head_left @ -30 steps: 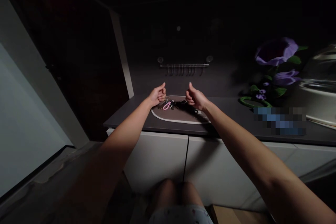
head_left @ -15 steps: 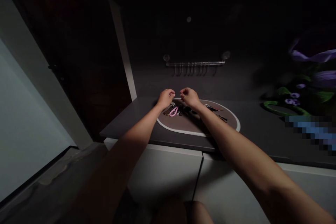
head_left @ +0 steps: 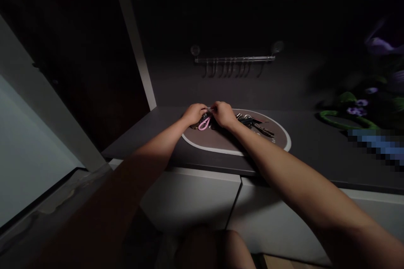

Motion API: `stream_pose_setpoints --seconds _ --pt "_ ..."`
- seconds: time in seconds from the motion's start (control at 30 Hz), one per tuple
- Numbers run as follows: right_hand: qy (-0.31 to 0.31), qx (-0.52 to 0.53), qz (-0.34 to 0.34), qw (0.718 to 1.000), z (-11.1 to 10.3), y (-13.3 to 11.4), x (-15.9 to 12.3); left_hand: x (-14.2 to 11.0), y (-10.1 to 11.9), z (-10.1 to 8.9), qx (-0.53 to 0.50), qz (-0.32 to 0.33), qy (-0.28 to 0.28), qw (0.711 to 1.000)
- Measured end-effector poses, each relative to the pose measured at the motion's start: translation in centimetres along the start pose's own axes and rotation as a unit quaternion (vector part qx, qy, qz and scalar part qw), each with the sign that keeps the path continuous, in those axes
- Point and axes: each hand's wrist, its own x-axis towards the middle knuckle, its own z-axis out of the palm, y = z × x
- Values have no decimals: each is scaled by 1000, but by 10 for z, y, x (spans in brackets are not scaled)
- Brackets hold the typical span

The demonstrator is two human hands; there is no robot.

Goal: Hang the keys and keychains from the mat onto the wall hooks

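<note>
Mat (head_left: 217, 141) is carrying a pink loop (head_left: 204, 124); left hand (head_left: 194, 114) and right hand (head_left: 223, 113) are appearing half-curled near the mat's far edge, any hold hidden.

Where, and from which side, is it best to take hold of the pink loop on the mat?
Probably best to pinch the pink loop at its rounded near end, coming from the front side of the mat. That end points towards the person, with bare mat before it, while the far end lies close to the left hand.
</note>
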Motion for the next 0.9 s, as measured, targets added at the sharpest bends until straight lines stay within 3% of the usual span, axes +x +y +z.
stream_pose_setpoints --seconds 0.5,0.9 --pt "-13 -12 8 1000 1 -2 -4 -2 1 -16 14 -14 28 999" --pt "-13 8 -1 1000 2 -3 -3 -4 5 -32 -69 -8 71 995"
